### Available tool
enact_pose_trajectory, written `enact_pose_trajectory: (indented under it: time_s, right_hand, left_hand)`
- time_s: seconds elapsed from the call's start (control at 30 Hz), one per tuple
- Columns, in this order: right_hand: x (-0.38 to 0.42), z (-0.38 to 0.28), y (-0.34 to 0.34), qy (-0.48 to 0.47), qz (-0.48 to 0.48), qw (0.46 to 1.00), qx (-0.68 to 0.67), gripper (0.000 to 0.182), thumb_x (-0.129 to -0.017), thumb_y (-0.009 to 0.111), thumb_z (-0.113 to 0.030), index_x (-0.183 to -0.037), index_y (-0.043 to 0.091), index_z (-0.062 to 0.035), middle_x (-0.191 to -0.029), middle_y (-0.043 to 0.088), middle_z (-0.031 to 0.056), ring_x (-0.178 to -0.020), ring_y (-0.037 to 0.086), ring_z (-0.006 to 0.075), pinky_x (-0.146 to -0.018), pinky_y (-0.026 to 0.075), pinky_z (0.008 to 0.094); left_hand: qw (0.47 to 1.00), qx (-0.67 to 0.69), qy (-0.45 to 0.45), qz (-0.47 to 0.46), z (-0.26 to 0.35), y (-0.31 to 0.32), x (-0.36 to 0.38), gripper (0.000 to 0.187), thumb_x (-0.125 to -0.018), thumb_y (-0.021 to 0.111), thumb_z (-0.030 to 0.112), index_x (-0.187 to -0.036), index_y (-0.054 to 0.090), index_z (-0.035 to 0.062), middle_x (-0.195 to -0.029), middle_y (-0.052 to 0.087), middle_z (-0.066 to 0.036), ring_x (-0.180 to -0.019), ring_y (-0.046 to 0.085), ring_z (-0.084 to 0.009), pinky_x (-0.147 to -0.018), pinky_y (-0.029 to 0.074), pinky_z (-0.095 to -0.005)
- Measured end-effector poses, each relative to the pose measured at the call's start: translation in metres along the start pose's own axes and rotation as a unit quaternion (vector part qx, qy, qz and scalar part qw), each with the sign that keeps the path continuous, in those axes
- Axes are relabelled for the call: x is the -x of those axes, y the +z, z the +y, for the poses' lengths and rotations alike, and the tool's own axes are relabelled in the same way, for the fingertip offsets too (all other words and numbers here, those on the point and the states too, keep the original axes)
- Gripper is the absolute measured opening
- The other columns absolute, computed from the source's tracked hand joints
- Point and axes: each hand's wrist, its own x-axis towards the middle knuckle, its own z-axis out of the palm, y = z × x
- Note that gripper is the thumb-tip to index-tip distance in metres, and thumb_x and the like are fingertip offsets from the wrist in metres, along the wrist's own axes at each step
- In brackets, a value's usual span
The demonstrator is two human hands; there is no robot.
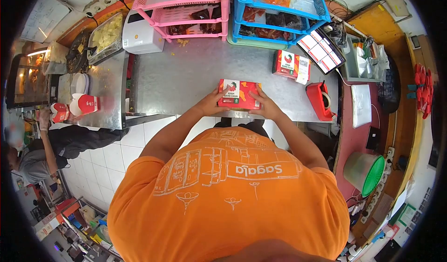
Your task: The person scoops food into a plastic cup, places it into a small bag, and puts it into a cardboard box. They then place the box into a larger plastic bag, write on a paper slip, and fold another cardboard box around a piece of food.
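Red box [239, 95] printed with a white panel and a rooster mark lies flat at the near edge of a steel counter [186, 75], held between both of a person's hands. The left hand [209, 104] presses its fingers against the box's left end, thumb on top; the right hand [263, 106] is closed around the right end, fingers spread over the lid. Both hands grip the box, and both forearms reach out from an orange shirt [228, 192] that fills the lower frame.

A second box [289, 64] of the same print stands farther back and to the right, well apart from the held one, with a white slip against its side. Near it, at the counter's right edge, sits a red tape dispenser [319, 100]. A tablet [321, 50] leans behind the second box. At the back of the counter stand a pink rack [186, 10] and a blue rack [279, 10], both stocked with packets. A white printer [139, 36] sits to the left of the pink rack.

At far left, another person [42, 150] in a dark top works at a separate counter, one hand on a red and white cup [58, 112].
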Motion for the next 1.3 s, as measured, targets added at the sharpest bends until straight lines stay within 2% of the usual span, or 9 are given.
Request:
enact_pose_trajectory:
  time_s: [0.13,0.33,0.47,0.57,0.63,0.7,0.83,1.03,1.3]
  right_hand:
    - [-0.003,0.019,0.014,-0.004,-0.015,1.000,0.002,0.072,-0.075,0.072,-0.019,-0.138,0.037,-0.0218,-0.148,0.002,0.0261,-0.136,0.019,0.0392,-0.108,0.028,0.0381]
    - [0.013,0.010,0.022,-0.100,0.079,0.987,0.099,0.060,-0.082,0.062,-0.014,-0.137,0.039,-0.0185,-0.146,0.011,0.0294,-0.132,0.017,0.0505,-0.106,0.028,0.0480]
    - [0.041,0.050,0.017,-0.066,0.078,0.992,0.079,0.032,-0.080,0.067,-0.017,-0.108,0.055,-0.0068,-0.130,0.048,0.0194,-0.122,0.044,0.0355,-0.100,0.039,0.0376]
    - [0.098,0.046,-0.053,0.079,0.285,0.955,0.008,0.025,-0.075,0.073,-0.015,-0.081,0.051,-0.0053,-0.108,0.061,0.0140,-0.101,0.059,0.0277,-0.084,0.047,0.0336]
    - [0.141,0.099,-0.117,0.019,0.467,0.866,0.178,0.027,-0.068,0.075,-0.011,-0.074,0.049,-0.0060,-0.079,0.057,0.0117,-0.077,0.054,0.0288,-0.068,0.044,0.0363]
    - [0.191,0.122,-0.163,0.246,0.484,0.791,0.283,0.022,-0.071,0.069,-0.023,-0.073,0.056,-0.0052,-0.074,0.061,0.0111,-0.073,0.055,0.0308,-0.076,0.040,0.0428]
    - [0.221,0.176,-0.186,0.381,0.286,0.877,-0.059,0.026,-0.072,0.064,-0.040,-0.084,0.061,-0.0169,-0.080,0.067,0.0012,-0.085,0.062,0.0182,-0.088,0.025,0.0497]
    - [0.284,0.172,-0.209,0.374,0.214,0.900,-0.067,0.019,-0.075,0.070,-0.014,-0.085,0.062,-0.0001,-0.074,0.068,0.0075,-0.067,0.063,0.0133,-0.062,0.046,0.0254]
    - [0.310,0.229,-0.108,0.295,0.396,0.823,-0.280,0.014,-0.079,0.070,-0.014,-0.081,0.064,-0.0011,-0.074,0.065,0.0042,-0.065,0.058,0.0093,-0.060,0.045,0.0228]
  left_hand:
    - [0.997,-0.017,-0.034,-0.066,-0.012,0.007,-0.012,0.082,-0.077,0.070,0.034,-0.144,0.022,0.0294,-0.143,0.020,-0.026,-0.126,0.039,-0.0361,-0.102,0.038,-0.0354]
    - [0.971,-0.237,0.034,0.028,0.041,-0.002,0.000,0.066,-0.083,0.061,0.038,-0.141,0.031,0.0288,-0.145,0.020,-0.020,-0.131,0.015,-0.0499,-0.107,0.021,-0.0527]
    - [0.918,-0.391,0.001,-0.072,0.055,0.030,-0.029,0.053,-0.086,0.058,0.034,-0.136,0.041,0.0274,-0.149,0.015,-0.017,-0.134,0.005,-0.0501,-0.107,0.020,-0.0552]
    - [0.929,-0.366,0.040,-0.029,0.067,0.062,-0.051,0.045,-0.088,0.054,0.028,-0.132,0.045,0.0288,-0.149,0.016,-0.015,-0.134,0.005,-0.0504,-0.106,0.026,-0.0545]
    - [0.936,-0.346,0.024,-0.066,0.092,0.074,-0.071,0.044,-0.089,0.052,0.026,-0.132,0.045,0.0301,-0.149,0.016,-0.014,-0.133,0.004,-0.0515,-0.104,0.031,-0.0535]
    - [0.941,-0.325,0.000,-0.099,0.114,0.093,-0.090,0.043,-0.090,0.050,0.024,-0.132,0.044,0.0314,-0.149,0.016,-0.013,-0.133,0.004,-0.0526,-0.101,0.036,-0.0525]
    - [0.924,-0.361,0.061,-0.107,0.135,0.137,-0.126,0.043,-0.091,0.049,0.025,-0.133,0.043,0.0325,-0.149,0.017,-0.014,-0.131,0.006,-0.0554,-0.096,0.042,-0.0507]
    - [0.931,-0.350,0.047,-0.086,0.168,0.167,-0.146,0.044,-0.092,0.048,0.027,-0.135,0.039,0.0312,-0.148,0.018,-0.016,-0.129,0.010,-0.0573,-0.098,0.039,-0.0519]
    - [0.942,-0.330,-0.007,-0.054,0.190,0.188,-0.149,0.054,-0.091,0.049,0.026,-0.141,0.028,0.0224,-0.144,0.022,-0.024,-0.126,0.021,-0.0567,-0.105,0.027,-0.0531]
